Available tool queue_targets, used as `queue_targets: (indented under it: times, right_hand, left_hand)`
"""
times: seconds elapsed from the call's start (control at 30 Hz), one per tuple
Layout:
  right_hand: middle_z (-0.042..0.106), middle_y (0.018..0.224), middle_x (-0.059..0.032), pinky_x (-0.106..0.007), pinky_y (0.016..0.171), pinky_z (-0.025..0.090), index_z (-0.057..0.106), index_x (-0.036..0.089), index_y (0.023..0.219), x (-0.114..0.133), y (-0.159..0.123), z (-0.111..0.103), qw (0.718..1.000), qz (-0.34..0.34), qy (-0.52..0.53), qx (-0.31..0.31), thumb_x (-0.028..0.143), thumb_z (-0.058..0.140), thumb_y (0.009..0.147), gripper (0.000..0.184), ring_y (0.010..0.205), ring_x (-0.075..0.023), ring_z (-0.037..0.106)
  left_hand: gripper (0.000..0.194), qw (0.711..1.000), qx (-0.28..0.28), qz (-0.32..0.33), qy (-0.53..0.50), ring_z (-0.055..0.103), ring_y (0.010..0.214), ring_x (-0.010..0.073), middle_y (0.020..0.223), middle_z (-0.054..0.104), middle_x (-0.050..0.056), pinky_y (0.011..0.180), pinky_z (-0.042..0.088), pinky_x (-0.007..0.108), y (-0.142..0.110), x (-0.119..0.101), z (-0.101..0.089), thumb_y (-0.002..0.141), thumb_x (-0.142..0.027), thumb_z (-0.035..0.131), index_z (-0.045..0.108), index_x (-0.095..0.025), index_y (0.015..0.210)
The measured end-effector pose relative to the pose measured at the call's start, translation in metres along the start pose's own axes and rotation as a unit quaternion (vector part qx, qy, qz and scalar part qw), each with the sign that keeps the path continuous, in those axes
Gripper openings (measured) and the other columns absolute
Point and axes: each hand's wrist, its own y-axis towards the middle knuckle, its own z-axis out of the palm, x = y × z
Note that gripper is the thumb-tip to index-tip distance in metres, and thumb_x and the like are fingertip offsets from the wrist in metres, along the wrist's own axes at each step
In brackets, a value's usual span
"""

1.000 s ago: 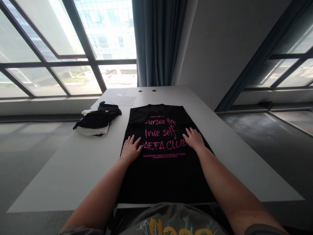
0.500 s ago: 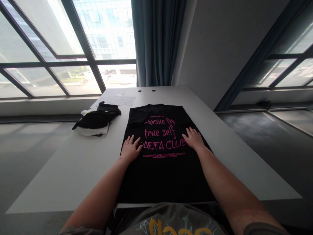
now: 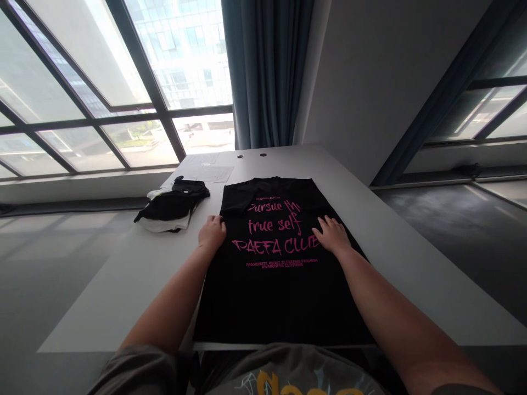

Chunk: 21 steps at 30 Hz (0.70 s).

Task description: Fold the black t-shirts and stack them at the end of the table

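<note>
A black T-shirt (image 3: 284,302) with pink lettering lies flat on the white table, its sides folded in and its collar end away from me. My left hand (image 3: 212,231) is closed at the shirt's left edge, its fingers curled onto the fabric there. On the right part of the shirt rests my right hand (image 3: 332,235), palm down with fingers spread, beside the end of the pink print. The shirt's near end reaches the table's front edge by my body.
Left of the shirt lies a pile of folded black and white clothes (image 3: 173,206). Sheets of paper (image 3: 209,173) are on the table (image 3: 123,307) behind it, near two round cable holes. A blue curtain (image 3: 267,77) and windows stand beyond the far end.
My left hand has moved from lying spread on the shirt to its left edge, and its fingers have closed there. The right hand stays flat on the fabric. The view has shifted slightly.
</note>
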Motion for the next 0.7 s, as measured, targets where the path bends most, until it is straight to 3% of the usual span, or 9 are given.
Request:
queue_targets:
  times: [0.13, 0.27, 0.47, 0.7]
  right_hand:
    - [0.028, 0.171, -0.0139, -0.051, 0.127, 0.021, 0.037, 0.018, 0.163, 0.001, -0.002, -0.002, 1.0, 0.001, 0.003, 0.001, 0.059, 0.032, 0.105, 0.072, 0.158, -0.0344, 0.024]
    - [0.03, 0.171, -0.0142, -0.05, 0.126, 0.021, 0.039, 0.02, 0.162, 0.002, -0.004, -0.004, 1.0, -0.003, 0.002, -0.003, 0.057, 0.035, 0.105, 0.069, 0.157, -0.0335, 0.026]
    - [0.031, 0.17, -0.014, -0.049, 0.126, 0.022, 0.041, 0.02, 0.162, 0.003, -0.006, -0.005, 1.0, -0.005, 0.002, -0.008, 0.055, 0.038, 0.104, 0.067, 0.157, -0.0335, 0.026]
    - [0.031, 0.17, -0.0127, -0.051, 0.127, 0.022, 0.041, 0.023, 0.161, -0.002, -0.005, -0.002, 1.0, -0.01, 0.006, -0.001, 0.056, 0.039, 0.104, 0.067, 0.157, -0.0337, 0.026]
  left_hand:
    - [0.04, 0.996, 0.063, -0.062, 0.026, 0.067, 0.115, 0.0291, 0.13, 0.069, 0.015, 0.092, 0.051, 0.036, 0.061, 0.017, -0.009, 0.101, -0.04, 0.047, 0.061, -0.021, 0.133]
    - [0.038, 0.992, 0.111, -0.054, 0.035, 0.069, 0.106, 0.0283, 0.119, 0.074, 0.012, 0.083, 0.051, 0.033, 0.094, 0.022, -0.003, 0.094, -0.051, 0.06, 0.069, -0.023, 0.117]
    - [0.032, 0.994, 0.096, -0.012, 0.059, 0.068, 0.107, 0.0289, 0.12, 0.073, 0.015, 0.086, 0.05, 0.035, 0.103, 0.026, 0.009, 0.097, -0.041, 0.055, 0.071, -0.022, 0.117]
    - [0.035, 0.994, 0.069, -0.019, 0.079, 0.068, 0.104, 0.0279, 0.117, 0.072, 0.014, 0.087, 0.05, 0.035, 0.101, 0.037, 0.012, 0.096, -0.033, 0.055, 0.062, -0.022, 0.128]
